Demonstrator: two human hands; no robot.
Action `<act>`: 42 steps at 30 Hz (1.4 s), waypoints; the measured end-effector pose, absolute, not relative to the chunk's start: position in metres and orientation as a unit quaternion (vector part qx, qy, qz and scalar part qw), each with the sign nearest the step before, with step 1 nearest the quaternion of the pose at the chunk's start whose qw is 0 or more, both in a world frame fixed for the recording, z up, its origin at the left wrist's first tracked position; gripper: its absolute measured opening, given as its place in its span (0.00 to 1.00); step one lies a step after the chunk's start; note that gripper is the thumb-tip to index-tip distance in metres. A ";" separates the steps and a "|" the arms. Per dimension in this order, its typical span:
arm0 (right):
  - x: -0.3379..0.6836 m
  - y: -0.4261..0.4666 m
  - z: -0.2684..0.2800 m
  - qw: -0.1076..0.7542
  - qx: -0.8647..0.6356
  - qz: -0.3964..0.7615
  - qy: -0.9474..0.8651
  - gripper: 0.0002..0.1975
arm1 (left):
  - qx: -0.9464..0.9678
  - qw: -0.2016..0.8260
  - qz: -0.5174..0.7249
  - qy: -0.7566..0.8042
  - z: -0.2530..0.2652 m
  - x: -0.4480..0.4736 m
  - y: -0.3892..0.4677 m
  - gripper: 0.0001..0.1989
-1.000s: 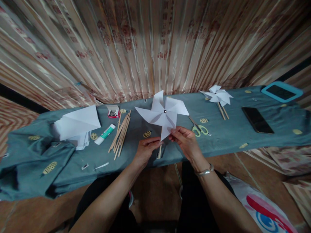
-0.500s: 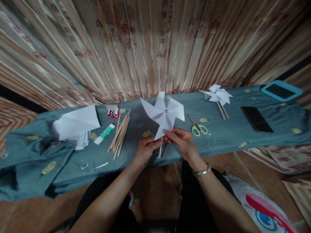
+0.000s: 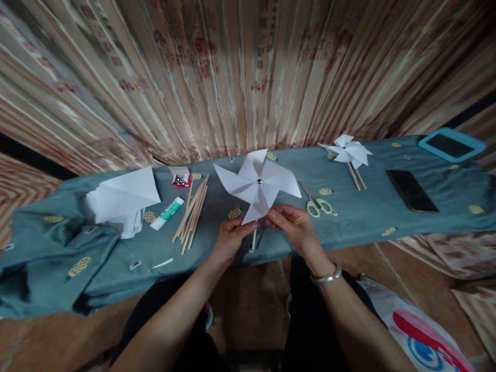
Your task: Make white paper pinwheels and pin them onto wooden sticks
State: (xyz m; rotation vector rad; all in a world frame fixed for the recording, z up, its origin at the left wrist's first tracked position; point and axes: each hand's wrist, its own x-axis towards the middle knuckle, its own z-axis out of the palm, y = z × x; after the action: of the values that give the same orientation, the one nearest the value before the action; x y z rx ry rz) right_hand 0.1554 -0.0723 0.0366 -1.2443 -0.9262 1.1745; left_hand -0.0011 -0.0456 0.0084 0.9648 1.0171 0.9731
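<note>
A white paper pinwheel [image 3: 251, 183] with a shiny round pin head at its hub is held up over the table, its blades facing me. My left hand [image 3: 230, 240] is closed around the wooden stick [image 3: 254, 240] just below the blades, thumb on top. Close beside the lower blade, my right hand [image 3: 294, 227] has its thumb and fingers pinched together. Whether a paper edge is between those fingertips is unclear. Scissors [image 3: 318, 206] with pale green handles lie to the right of the pinwheel.
Loose wooden sticks [image 3: 194, 214], a glue stick [image 3: 167, 213], a small box of pins [image 3: 180, 178] and white paper sheets [image 3: 126, 196] lie left. Further right are other white pinwheels [image 3: 349, 150], a black phone [image 3: 412, 190] and a blue-framed tablet [image 3: 426, 140]. A teal cloth [image 3: 360, 217] covers the table.
The pinwheel's hub has shifted left and slightly down, and its blades have turned a little. My right thumb, earlier on the lower blade, is now at its edge. My left hand keeps its grip.
</note>
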 end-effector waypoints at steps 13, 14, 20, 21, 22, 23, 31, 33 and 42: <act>0.156 -0.072 0.030 0.623 -0.495 0.531 -0.292 0.22 | 0.445 0.633 0.431 0.465 0.007 -0.001 -0.045 0.11; 0.154 -0.071 0.029 0.635 -0.476 0.546 -0.268 0.22 | 0.446 0.632 0.431 0.465 0.008 -0.001 -0.046 0.11; 0.142 -0.062 0.028 0.693 -0.380 0.593 -0.153 0.17 | 0.463 0.620 0.430 0.464 0.005 0.000 -0.046 0.09; 0.141 -0.060 0.028 0.700 -0.373 0.593 -0.139 0.17 | 0.473 0.614 0.428 0.465 0.004 0.000 -0.046 0.09; 0.140 -0.059 0.028 0.706 -0.368 0.591 -0.128 0.17 | 0.484 0.608 0.425 0.465 0.004 0.000 -0.046 0.08; 0.140 -0.057 0.028 0.712 -0.363 0.588 -0.121 0.17 | 0.493 0.602 0.423 0.464 0.003 0.000 -0.045 0.08; 0.147 -0.053 0.025 0.700 -0.329 0.621 -0.124 0.17 | 0.554 0.552 0.426 0.455 -0.002 -0.003 -0.044 0.08; 0.147 -0.053 0.024 0.700 -0.329 0.623 -0.117 0.15 | 0.578 0.529 0.430 0.448 -0.005 -0.005 -0.044 0.08; 0.148 -0.055 0.024 0.697 -0.320 0.638 -0.072 0.17 | 0.624 0.459 0.449 0.446 0.005 -0.016 -0.039 0.09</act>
State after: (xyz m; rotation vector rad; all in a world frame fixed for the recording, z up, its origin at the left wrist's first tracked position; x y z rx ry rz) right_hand 0.1477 -0.0549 0.0240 -0.7124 -0.1604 1.4216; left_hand -0.0163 -0.0394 0.0047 1.5369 1.0987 1.1052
